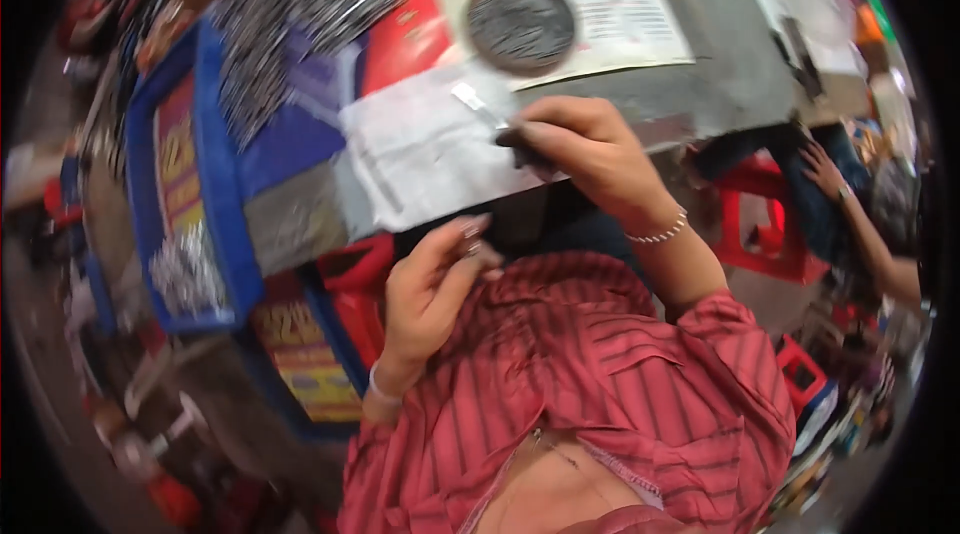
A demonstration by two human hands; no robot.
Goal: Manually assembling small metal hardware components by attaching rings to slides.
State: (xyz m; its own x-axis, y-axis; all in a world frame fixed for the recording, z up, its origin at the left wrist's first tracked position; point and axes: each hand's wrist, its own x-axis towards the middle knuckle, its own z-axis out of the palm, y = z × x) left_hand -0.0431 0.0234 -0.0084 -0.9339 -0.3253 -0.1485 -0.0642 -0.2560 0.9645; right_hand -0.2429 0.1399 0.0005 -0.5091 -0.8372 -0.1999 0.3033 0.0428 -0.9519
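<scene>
Over a white sheet of paper (410, 149) at the bench edge, my right hand (595, 154) pinches a small flat metal strip (478, 104) between thumb and fingers. The strip's bright end points up and left. Dark covering or staining shows on those fingertips; which of the two is unclear. My left hand (430, 284) is lower and to the left, in front of the bench edge, its thumb and fingers brought together. A small glint shows at its fingertips, too blurred to name. A round dish (522, 24) with dark grey contents sits beyond my right hand.
A large heap of thin silvery metal pieces (300, 9) covers the far left. A blue tray (210, 174) at left holds more silvery pieces (190, 269) at its near end. Printed paper (630, 9) lies under the dish. Right of the bench stand a red stool (765, 219) and another person's arm (870, 234).
</scene>
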